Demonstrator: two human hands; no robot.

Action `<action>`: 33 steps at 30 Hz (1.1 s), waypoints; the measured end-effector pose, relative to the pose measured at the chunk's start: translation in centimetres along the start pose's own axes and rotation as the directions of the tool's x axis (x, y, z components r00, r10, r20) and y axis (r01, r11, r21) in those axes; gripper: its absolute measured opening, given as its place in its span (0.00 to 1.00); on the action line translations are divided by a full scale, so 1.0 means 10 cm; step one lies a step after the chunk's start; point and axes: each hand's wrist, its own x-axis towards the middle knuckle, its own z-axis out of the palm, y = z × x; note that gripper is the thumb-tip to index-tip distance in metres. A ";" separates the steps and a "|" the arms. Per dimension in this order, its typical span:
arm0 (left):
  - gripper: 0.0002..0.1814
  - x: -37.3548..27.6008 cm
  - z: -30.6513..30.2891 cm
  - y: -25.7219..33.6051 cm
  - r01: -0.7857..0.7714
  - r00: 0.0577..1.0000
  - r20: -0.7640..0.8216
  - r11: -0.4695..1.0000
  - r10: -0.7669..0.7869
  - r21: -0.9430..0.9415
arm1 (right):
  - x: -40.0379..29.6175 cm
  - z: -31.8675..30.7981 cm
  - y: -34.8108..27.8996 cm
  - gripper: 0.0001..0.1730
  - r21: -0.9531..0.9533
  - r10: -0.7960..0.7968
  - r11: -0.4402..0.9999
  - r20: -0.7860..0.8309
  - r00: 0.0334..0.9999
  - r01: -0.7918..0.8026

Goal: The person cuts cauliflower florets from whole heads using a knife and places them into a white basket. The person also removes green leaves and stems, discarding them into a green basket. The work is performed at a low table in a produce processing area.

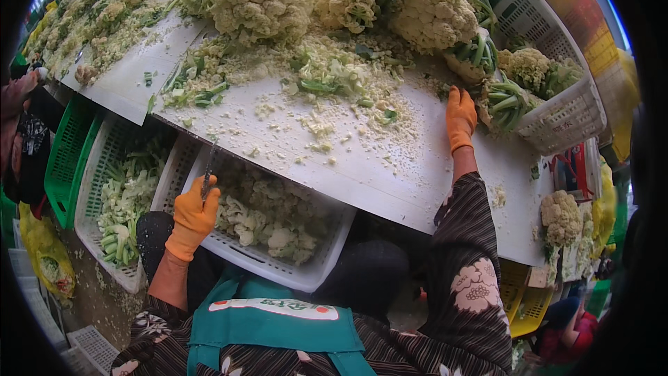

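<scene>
My left hand [194, 214], in an orange rubber glove, grips a knife [210, 167] whose narrow blade points up towards the table edge. It is above the rim of a white plastic crate [292, 278] that holds cut cauliflower florets [282, 230]. My right hand [461, 117], gloved the same, reaches forward over the white tabletop [386, 188]. Its fingertips are beside a cauliflower head [469, 65] with green leaf stalks; whether they touch it I cannot tell. Crumbs and trimmed pieces of cauliflower [334, 81] lie scattered before me.
Large cauliflower heads [263, 2] are heaped along the back. A white crate [569, 115] with more heads leans at the right. Left of my knees are a crate of cut stalks [117, 219] and a green crate [68, 167]. Another person [569, 331] is at the lower right.
</scene>
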 end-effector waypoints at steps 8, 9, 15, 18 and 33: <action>0.15 -0.05 -0.05 -0.02 -0.014 0.999 -0.044 1.000 0.014 -0.002 | -0.54 0.71 -1.74 0.34 0.375 -0.274 0.906 0.172 0.946 0.194; 0.15 -0.07 -0.07 -0.03 -0.023 0.999 -0.047 1.000 0.022 -0.002 | -0.59 0.64 -1.88 0.33 0.518 -0.275 0.842 0.173 0.946 0.150; 0.16 -0.05 -0.13 0.04 -0.076 0.997 -0.010 0.994 0.076 -0.073 | 0.17 0.96 -1.64 0.36 0.271 -0.221 0.945 0.106 0.969 0.186; 0.15 -0.01 -0.15 0.05 -0.096 0.995 -0.021 0.990 0.095 -0.104 | 0.16 1.23 -1.96 0.42 0.149 -0.207 0.974 0.283 0.936 0.171; 0.16 -0.30 -0.42 0.07 -0.172 0.978 -0.155 0.958 0.139 -0.229 | -1.32 0.13 -1.67 0.64 0.264 -0.474 0.869 0.198 0.858 0.419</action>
